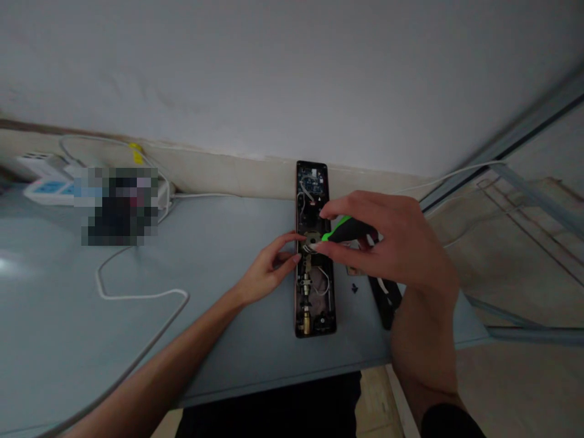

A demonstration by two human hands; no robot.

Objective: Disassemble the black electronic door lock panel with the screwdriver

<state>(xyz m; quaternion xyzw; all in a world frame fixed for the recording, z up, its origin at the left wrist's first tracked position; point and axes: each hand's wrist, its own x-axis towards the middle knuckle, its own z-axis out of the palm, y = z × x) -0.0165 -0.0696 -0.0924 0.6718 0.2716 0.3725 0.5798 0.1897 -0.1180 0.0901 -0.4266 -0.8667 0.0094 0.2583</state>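
A long, narrow opened device (314, 182) lies lengthwise on the grey table (219, 316), its circuit board, wires and brass parts exposed. My right hand (392, 243) is closed around a screwdriver with a black and green handle (349, 230), its tip pointing down into the device's middle by a round metal part (312, 238). My left hand (269, 267) rests against the device's left edge, fingers curled and pressing on its side.
A small black screw (354, 288) lies right of the device, beside a black object (387, 298) partly under my right wrist. White power strips (43, 179) and a white cable (137, 296) sit at the left. The table's edge runs close in front.
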